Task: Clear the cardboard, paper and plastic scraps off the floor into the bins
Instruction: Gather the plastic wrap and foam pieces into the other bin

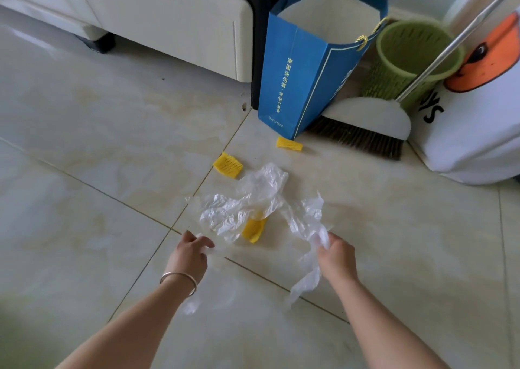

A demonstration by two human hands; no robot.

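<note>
Both hands down by the clear plastic sheet (247, 202), well short of blue paper bag (309, 67): right hand (334, 253) pinching one end, left hand (188, 253) pinching another scrap, prob. to bunch before binning.

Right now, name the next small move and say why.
Probably lift the crumpled clear plastic film off the floor: the left hand and right hand each grip an end, and it still drapes over one yellow foam net sleeve.
</note>
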